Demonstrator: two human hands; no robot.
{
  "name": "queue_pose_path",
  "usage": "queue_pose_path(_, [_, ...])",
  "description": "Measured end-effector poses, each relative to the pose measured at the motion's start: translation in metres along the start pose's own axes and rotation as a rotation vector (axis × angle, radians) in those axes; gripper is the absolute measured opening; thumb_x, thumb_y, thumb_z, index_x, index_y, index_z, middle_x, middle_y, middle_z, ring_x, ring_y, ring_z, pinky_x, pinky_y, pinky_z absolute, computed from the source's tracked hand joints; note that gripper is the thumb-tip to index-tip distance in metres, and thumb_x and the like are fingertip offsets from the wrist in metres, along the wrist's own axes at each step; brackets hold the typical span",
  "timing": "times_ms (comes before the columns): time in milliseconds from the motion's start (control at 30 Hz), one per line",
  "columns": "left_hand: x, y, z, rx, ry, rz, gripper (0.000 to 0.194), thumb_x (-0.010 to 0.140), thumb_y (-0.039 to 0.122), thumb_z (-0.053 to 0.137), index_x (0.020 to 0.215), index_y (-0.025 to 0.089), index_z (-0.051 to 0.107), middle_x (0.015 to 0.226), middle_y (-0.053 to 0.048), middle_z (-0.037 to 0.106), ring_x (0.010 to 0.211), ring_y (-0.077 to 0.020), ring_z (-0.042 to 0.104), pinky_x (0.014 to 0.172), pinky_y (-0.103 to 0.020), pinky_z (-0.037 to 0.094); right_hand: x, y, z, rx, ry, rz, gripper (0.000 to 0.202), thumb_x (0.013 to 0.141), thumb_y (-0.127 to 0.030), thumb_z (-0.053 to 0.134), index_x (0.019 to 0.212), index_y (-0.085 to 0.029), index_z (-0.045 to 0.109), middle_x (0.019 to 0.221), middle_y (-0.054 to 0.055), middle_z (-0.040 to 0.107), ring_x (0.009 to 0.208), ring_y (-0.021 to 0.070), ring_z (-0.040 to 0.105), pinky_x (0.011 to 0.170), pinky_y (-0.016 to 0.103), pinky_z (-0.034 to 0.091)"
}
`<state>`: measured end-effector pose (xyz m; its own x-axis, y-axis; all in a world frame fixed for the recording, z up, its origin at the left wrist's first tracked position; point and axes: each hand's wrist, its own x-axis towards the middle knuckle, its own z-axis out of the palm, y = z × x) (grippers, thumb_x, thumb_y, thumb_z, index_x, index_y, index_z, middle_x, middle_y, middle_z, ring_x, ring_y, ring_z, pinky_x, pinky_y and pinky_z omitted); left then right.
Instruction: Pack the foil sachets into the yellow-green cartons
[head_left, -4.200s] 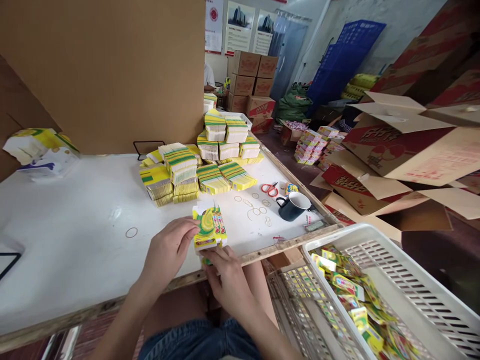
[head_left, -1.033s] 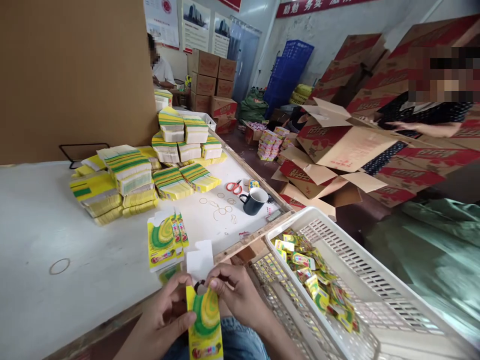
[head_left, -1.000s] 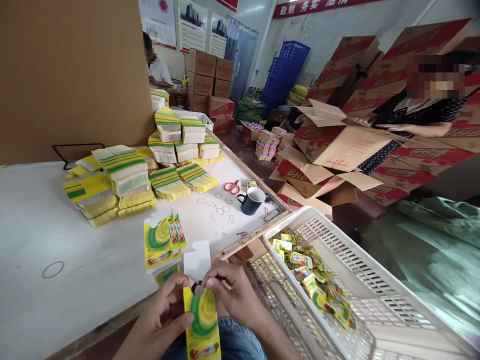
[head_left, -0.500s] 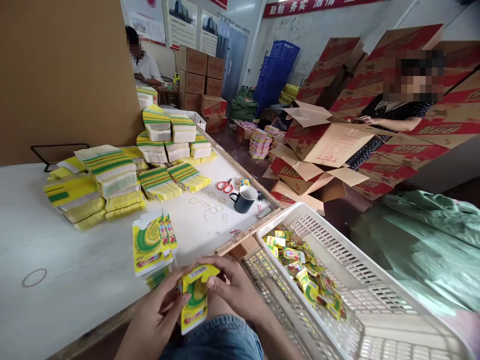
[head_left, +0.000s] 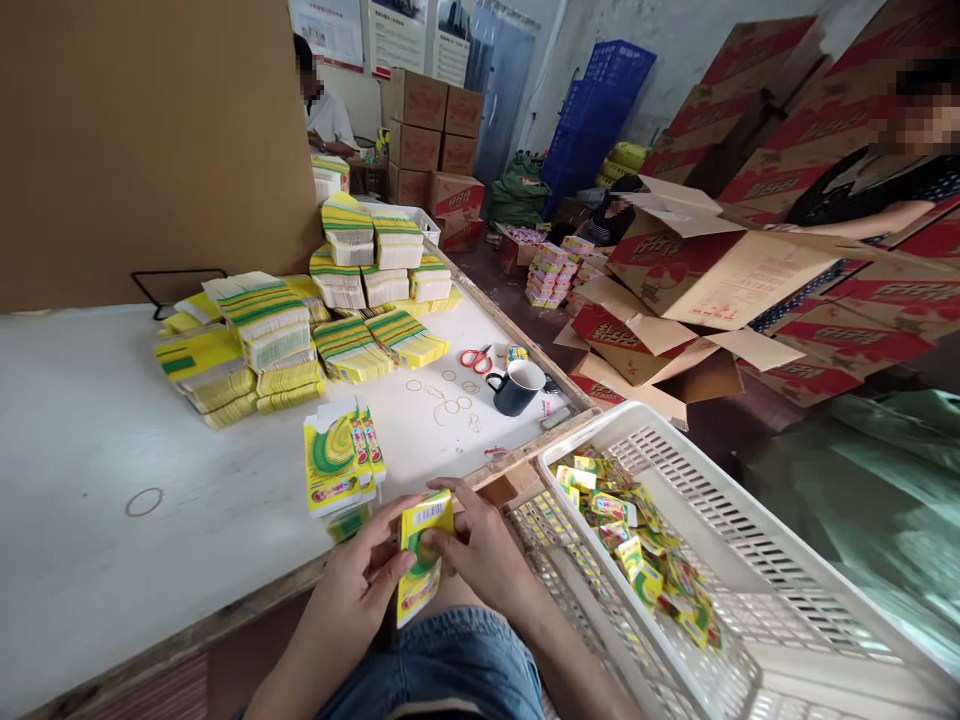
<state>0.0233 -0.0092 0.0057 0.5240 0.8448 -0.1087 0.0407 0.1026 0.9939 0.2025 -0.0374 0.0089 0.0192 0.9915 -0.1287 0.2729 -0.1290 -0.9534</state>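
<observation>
Over my lap, both hands grip one small yellow-and-green carton [head_left: 424, 575] with a barcode near its top end. My left hand [head_left: 366, 575] pinches its left side, thumb on the front. Along the upper right edge, my right hand [head_left: 484, 548] is closed on it, with the thumb pressing the front below the barcode. Fingers behind the carton are hidden. Just beyond my left hand, several flattened cartons [head_left: 330, 462] of the same print lie overlapped on the white table [head_left: 225, 520].
To the right, a white plastic basket [head_left: 757, 490] holds many small yellow packs [head_left: 637, 575]. Stacked carton blanks [head_left: 259, 310], red scissors [head_left: 477, 362], rubber bands [head_left: 452, 406] and a dark mug [head_left: 516, 390] sit on the table. Beyond are open cardboard boxes [head_left: 712, 275] and a person [head_left: 847, 200].
The barcode flap, which stuck out toward my right hand, now lies in line with the carton's front. My right thumb has moved onto that front. The whole view has shifted.
</observation>
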Motion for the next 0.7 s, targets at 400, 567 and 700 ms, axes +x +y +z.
queue_pose_path(400, [0.003, 0.007, 0.005, -0.094, 0.014, -0.013, 0.045, 0.083, 0.028, 0.065, 0.128, 0.026, 0.058, 0.127, -0.008, 0.067, 0.105, -0.0271, 0.068, 0.085, -0.035, 0.058, 0.003, 0.006, 0.0, 0.303, 0.153, -0.2, 0.023, 0.083, -0.037, 0.068, 0.099, -0.021, 0.07, 0.084, 0.003, 0.068, 0.078, 0.0176, 0.062, 0.071, 0.029, 0.051])
queue_pose_path(567, [0.0, 0.003, 0.018, 0.054, 0.154, 0.098, 0.025, 0.088, 0.03, 0.059, 0.108, 0.023, 0.072, 0.117, -0.008, 0.072, 0.104, -0.0261, 0.069, 0.089, -0.035, 0.057, -0.003, 0.003, 0.01, 0.39, 0.186, -0.208, 0.006, 0.079, -0.027, 0.074, 0.083, -0.024, 0.075, 0.078, 0.002, 0.071, 0.077, 0.0206, 0.066, 0.074, 0.033, 0.052])
queue_pose_path(700, [0.002, 0.014, 0.02, 0.288, 0.143, 0.283, 0.024, 0.091, 0.027, 0.054, 0.106, 0.025, 0.073, 0.113, -0.006, 0.074, 0.102, -0.0242, 0.07, 0.089, -0.034, 0.057, -0.018, -0.005, -0.008, 0.216, 0.28, -0.306, 0.008, 0.082, -0.022, 0.069, 0.083, -0.027, 0.075, 0.082, 0.004, 0.072, 0.08, 0.0235, 0.066, 0.072, 0.036, 0.052])
